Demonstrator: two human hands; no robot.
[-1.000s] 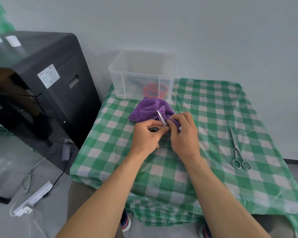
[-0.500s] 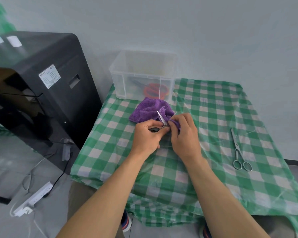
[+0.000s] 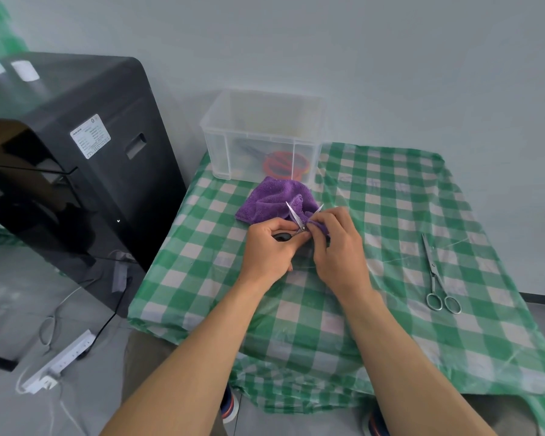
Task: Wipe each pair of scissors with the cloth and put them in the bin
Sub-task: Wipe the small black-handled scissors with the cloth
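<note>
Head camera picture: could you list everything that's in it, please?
Tablecloth: one, green-white check, spread under the items.
Bin: one, clear plastic, far left corner.
Orange-handled scissors: one pair, inside the bin.
Cloth: one, purple, just in front of the bin.
Small scissors: one pair, silver blades, dark handles, blades open over the cloth.
Silver scissors: one pair, lying on the right side.
Cabinet: one, black, at the left.
Power strip: one, white, on the floor.
Left grip: one bare hand, holding the small scissors' handles.
Right grip: one bare hand, pinching cloth against a blade.
</note>
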